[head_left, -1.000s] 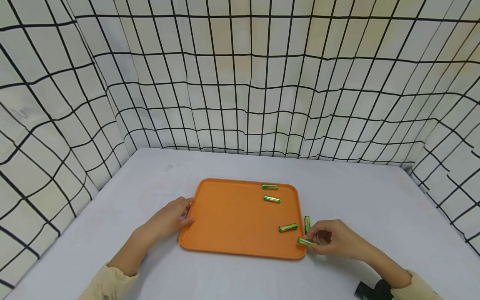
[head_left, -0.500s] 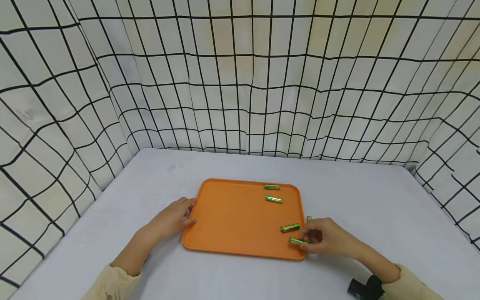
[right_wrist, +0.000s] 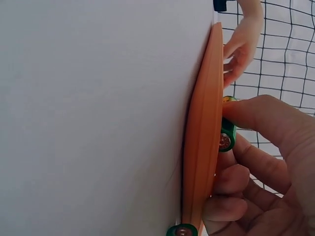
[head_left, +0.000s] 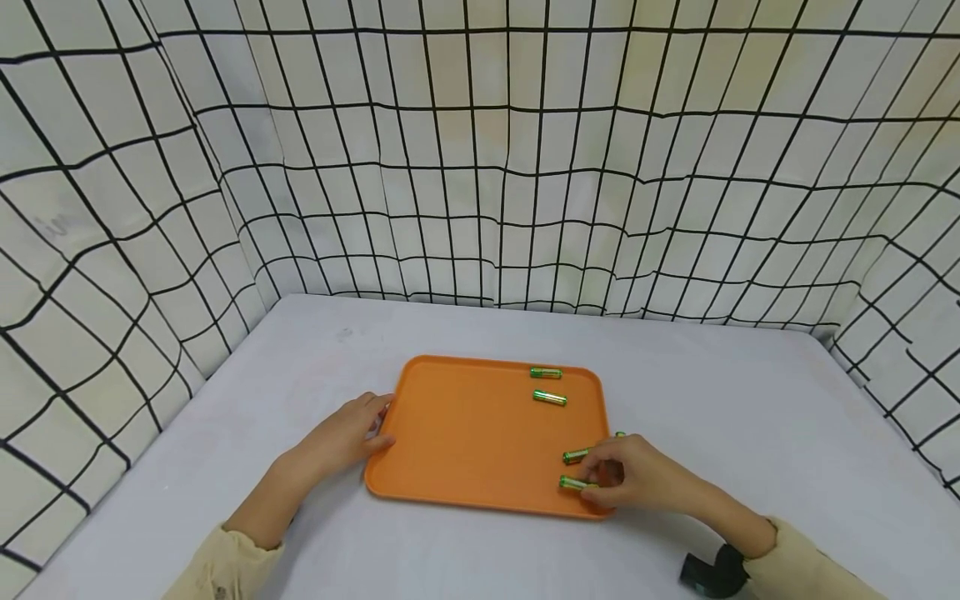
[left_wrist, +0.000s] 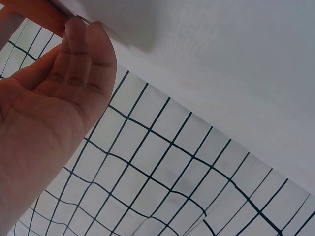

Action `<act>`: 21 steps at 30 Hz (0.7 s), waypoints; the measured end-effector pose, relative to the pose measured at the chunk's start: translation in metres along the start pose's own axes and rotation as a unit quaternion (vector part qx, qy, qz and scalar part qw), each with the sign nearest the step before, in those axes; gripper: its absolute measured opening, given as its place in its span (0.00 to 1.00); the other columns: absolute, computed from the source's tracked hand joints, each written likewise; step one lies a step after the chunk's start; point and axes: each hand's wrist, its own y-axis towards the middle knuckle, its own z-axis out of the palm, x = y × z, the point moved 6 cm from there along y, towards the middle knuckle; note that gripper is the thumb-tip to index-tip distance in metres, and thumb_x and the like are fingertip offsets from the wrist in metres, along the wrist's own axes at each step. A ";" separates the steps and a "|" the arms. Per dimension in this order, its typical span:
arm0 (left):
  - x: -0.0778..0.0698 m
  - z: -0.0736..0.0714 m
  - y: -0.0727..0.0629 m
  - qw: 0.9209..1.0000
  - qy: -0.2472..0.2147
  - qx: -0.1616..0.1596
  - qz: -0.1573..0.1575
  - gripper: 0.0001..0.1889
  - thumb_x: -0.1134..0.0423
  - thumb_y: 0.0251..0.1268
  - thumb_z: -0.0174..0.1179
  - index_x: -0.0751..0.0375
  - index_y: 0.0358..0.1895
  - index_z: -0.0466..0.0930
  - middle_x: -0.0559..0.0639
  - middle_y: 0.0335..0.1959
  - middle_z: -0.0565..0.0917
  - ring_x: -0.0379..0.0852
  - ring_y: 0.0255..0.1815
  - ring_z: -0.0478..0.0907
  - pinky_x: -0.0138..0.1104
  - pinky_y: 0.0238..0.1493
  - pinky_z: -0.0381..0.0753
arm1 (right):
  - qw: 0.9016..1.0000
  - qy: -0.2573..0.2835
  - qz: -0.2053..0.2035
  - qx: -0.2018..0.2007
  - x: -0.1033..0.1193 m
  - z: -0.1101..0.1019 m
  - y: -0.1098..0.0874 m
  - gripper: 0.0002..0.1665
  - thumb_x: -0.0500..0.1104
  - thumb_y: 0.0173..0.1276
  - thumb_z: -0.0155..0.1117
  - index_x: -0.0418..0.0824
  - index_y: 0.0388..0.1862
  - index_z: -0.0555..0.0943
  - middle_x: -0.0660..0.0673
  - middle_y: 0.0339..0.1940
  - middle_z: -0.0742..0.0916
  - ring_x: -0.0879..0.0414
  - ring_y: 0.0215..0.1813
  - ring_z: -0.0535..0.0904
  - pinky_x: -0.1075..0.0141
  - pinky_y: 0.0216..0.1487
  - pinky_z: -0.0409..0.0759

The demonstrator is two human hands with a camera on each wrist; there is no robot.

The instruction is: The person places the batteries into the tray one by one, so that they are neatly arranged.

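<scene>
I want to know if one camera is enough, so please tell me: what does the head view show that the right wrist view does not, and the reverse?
Only the head view: two shiny green cylindrical batteries at the far right of the rectangular orange tray, and cream fabric sleeves.

Only the right wrist view: round, copper-coloured battery ends, seen close up.

Both: the tray, the white table, the white wall with black grid lines, the left hand and the right hand.
</scene>
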 end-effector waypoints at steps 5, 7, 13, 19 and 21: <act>0.000 -0.001 0.000 1.000 -0.001 -0.001 0.001 0.30 0.62 0.63 0.66 0.77 0.64 0.67 0.53 0.42 0.75 0.47 0.42 0.73 0.44 0.46 0.75 | 0.999 -0.014 0.029 0.013 0.000 0.003 0.003 0.06 0.42 0.60 0.73 0.45 0.36 0.86 0.60 0.30 0.83 0.70 0.30 0.71 0.73 0.32 0.69; 0.000 -0.001 0.000 1.000 0.000 -0.004 0.003 0.30 0.62 0.63 0.66 0.77 0.63 0.68 0.52 0.42 0.75 0.47 0.42 0.73 0.44 0.47 0.75 | 0.999 -0.015 0.038 0.020 0.000 0.004 0.004 0.06 0.43 0.61 0.73 0.46 0.36 0.86 0.61 0.29 0.83 0.69 0.31 0.71 0.72 0.32 0.68; 0.001 0.000 0.000 1.000 0.003 -0.006 0.004 0.30 0.62 0.64 0.65 0.77 0.63 0.68 0.52 0.42 0.75 0.47 0.42 0.74 0.44 0.47 0.75 | 0.999 -0.001 0.031 0.030 0.002 0.006 0.006 0.05 0.43 0.62 0.72 0.45 0.35 0.86 0.60 0.26 0.79 0.69 0.26 0.69 0.74 0.26 0.69; 0.001 0.001 0.000 1.000 -0.004 0.003 -0.002 0.30 0.60 0.64 0.65 0.76 0.64 0.68 0.51 0.42 0.75 0.48 0.43 0.74 0.44 0.48 0.75 | 0.999 -0.004 0.031 0.034 0.001 0.006 0.007 0.05 0.43 0.62 0.72 0.44 0.35 0.86 0.60 0.27 0.80 0.69 0.26 0.70 0.74 0.26 0.70; 0.001 0.001 0.000 1.000 -0.006 0.004 -0.004 0.31 0.60 0.64 0.65 0.76 0.64 0.67 0.51 0.42 0.75 0.47 0.43 0.74 0.44 0.48 0.74 | 0.999 -0.007 0.033 0.035 0.000 0.006 0.007 0.05 0.43 0.62 0.72 0.44 0.35 0.86 0.60 0.27 0.80 0.69 0.27 0.70 0.74 0.27 0.70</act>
